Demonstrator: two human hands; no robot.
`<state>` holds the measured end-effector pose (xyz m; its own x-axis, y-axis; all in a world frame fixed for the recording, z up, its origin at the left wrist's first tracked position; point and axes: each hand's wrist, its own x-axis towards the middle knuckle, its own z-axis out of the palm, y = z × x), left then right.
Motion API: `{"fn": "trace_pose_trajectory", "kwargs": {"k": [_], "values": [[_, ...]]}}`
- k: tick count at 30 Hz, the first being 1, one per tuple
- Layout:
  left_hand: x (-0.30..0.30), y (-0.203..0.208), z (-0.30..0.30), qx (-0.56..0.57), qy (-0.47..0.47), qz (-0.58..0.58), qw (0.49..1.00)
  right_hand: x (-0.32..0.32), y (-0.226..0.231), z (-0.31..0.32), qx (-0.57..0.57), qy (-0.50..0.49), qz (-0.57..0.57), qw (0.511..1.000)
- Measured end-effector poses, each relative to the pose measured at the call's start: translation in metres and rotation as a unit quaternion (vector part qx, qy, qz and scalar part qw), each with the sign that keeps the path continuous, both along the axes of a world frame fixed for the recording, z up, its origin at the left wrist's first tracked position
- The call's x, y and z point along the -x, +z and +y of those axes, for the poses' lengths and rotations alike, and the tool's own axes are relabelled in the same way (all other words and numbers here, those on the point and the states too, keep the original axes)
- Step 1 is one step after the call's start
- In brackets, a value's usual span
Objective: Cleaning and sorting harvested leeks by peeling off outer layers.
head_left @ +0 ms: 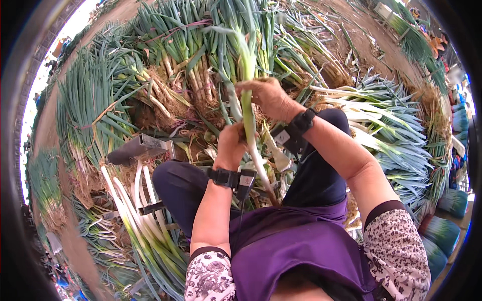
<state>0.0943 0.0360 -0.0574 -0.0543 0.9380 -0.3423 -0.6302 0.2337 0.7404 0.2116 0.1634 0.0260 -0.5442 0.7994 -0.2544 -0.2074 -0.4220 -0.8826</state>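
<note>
A long green onion (247, 113) stands tilted in front of me, its white shank running down toward my lap and its green leaves pointing away. My left hand (232, 144) is closed on the lower part of the green, just above the white. Higher up, my right hand (269, 98) grips the same stalk, thumb and fingers across its leaf base. A loose leaf (233, 103) hangs alongside the stalk, beside my left hand. The root end reaches down to my purple apron (301, 231). Wrist straps with small dark boxes sit on both wrists.
Tied bundles of unpeeled green onions (201, 75) lie ahead and to the left. Peeled white-stalked onions (386, 120) are piled at right, more (145, 220) at left by a metal frame (138, 149). Leaf scraps (276, 155) litter the ground between my knees.
</note>
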Motion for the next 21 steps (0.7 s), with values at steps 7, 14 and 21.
{"fn": "trace_pose_trajectory", "kwargs": {"k": [7, 14, 21], "values": [[-0.029, -0.005, -0.001, 0.062, 0.037, 0.195, 0.978, -0.036, -0.012, 0.061, 0.141, -0.103, 0.181, 0.968], [-0.080, 0.060, 0.032, -0.192, -0.091, 0.444, 0.870, -0.100, -0.014, 0.085, 0.082, -0.068, 0.263, 0.959], [-0.082, 0.019, 0.006, -0.018, -0.091, 0.253, 0.963, -0.083, -0.021, 0.059, 0.210, -0.064, 0.251, 0.943]]}}
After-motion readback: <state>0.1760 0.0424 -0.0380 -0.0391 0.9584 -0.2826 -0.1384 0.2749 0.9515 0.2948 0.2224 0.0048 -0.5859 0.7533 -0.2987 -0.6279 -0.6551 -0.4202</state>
